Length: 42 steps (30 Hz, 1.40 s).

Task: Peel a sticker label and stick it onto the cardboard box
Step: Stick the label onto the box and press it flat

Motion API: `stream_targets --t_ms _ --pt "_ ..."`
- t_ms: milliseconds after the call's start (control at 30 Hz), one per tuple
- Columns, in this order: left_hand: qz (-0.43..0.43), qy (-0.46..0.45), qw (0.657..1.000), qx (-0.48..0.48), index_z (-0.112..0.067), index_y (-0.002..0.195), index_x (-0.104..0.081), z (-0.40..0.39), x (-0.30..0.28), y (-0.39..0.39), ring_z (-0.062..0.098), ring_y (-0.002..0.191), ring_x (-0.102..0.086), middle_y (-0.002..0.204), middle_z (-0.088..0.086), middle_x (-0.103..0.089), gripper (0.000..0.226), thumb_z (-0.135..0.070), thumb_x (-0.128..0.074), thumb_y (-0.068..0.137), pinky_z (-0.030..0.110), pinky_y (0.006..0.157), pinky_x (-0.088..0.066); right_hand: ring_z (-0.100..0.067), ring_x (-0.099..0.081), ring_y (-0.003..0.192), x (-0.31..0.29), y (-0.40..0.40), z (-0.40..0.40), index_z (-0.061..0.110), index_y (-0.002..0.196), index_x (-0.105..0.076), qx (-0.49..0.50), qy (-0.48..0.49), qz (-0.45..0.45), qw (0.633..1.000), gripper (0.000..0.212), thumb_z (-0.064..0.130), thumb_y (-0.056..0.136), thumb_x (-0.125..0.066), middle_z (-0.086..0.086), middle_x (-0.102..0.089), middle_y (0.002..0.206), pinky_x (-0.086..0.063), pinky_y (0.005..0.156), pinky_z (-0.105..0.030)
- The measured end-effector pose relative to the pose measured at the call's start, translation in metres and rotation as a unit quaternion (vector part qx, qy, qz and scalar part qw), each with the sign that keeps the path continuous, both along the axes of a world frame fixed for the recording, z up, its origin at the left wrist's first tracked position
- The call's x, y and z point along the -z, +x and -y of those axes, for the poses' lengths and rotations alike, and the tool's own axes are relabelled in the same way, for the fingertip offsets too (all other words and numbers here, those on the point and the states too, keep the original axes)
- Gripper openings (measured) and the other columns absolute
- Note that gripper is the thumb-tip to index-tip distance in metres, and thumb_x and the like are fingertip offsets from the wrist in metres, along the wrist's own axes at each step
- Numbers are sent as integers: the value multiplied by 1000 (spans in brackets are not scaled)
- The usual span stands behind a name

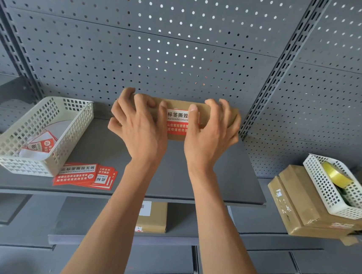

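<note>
A brown cardboard box (206, 112) lies on the grey shelf (193, 182), close to the pegboard back wall. A red and white sticker label (177, 123) sits on its top face. My left hand (139, 128) covers the box's left part, with its thumb on the label's left edge. My right hand (211, 133) grips the box's right part, and its thumb presses the label's right edge. A stack of red sticker labels (83, 176) lies at the shelf's front left.
A white mesh basket (36, 134) with peeled backing papers stands on the left. At the right, another white basket (343, 187) holding a yellow tape roll (335, 176) rests on stacked cardboard boxes (296, 210). One more box (152, 217) lies on a lower shelf.
</note>
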<state>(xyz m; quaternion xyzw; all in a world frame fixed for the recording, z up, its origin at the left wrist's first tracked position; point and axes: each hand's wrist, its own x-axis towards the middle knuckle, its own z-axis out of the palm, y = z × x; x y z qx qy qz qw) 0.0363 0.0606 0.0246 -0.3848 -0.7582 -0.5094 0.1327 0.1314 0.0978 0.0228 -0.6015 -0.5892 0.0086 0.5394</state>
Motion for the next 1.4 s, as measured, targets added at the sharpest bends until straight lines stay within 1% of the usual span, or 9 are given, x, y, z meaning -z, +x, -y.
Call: stream_targets --t_ms 233,367,500,567,833,933,1167,1300,1400 --pt "32 17 999 25 -19 97 -53 1 -3 -2 29 129 -37 144 1 -43 18 -37 -49 97 39 92 -21 -28 -39 136 -5 7 0 32 110 -70 -43 11 -52 998 22 42 92 -62 14 -57 136 -34 103 -49" --pt "45 16 998 34 -20 97 -52 4 -5 -1 27 130 -36 144 -1 -43 21 -40 -51 95 44 96 -24 -27 -41 136 -5 7 1 33 109 -70 -33 14 -61 998 19 37 96 -56 15 -58 135 -36 102 -52" --pt "15 -20 999 28 -21 99 -49 6 -6 2 28 132 -36 144 0 -42 57 -74 -58 82 47 97 -27 -30 -37 139 -5 2 4 32 115 -65 -15 -5 -8 1000 45 66 87 -53 13 -54 140 -30 100 -46" --pt "8 -29 999 27 -21 101 -48 6 -5 1 29 133 -35 145 1 -41 65 -80 -58 78 47 97 -27 -31 -37 139 -4 2 4 32 117 -63 -6 -4 20 1000 53 72 83 -54 11 -52 141 -30 97 -45" --pt "6 -16 999 41 -20 103 -50 6 -3 -2 29 132 -34 146 3 -39 38 -56 -56 92 41 92 -22 -32 -37 138 -2 4 1 32 117 -62 -14 2 11 1000 37 58 91 -56 9 -53 142 -31 98 -47" --pt "8 -12 999 49 -19 105 -50 7 -2 -4 30 134 -33 148 4 -37 28 -47 -51 98 45 95 -24 -31 -36 139 0 6 1 32 116 -64 -31 3 -5 1000 30 50 93 -57 11 -52 143 -31 100 -48" --pt "16 -11 998 64 -18 105 -51 8 -2 -6 29 134 -31 149 4 -36 15 -31 -46 100 40 93 -18 -28 -37 138 -2 10 0 33 116 -66 -51 -4 -24 998 22 38 98 -54 12 -52 142 -34 101 -51" --pt "21 -16 996 79 -19 106 -51 10 -4 -6 29 135 -29 150 4 -35 18 -34 -44 100 47 97 -23 -29 -37 139 -3 15 2 33 119 -68 -68 -7 -31 997 28 38 101 -47 12 -51 145 -35 101 -56" --pt "18 -40 995 89 -21 108 -49 13 -4 -5 28 138 -27 151 3 -33 40 -58 -49 96 49 101 -23 -30 -29 145 -2 14 6 33 126 -63 -68 -21 11 997 41 58 96 -49 11 -44 153 -31 105 -51"
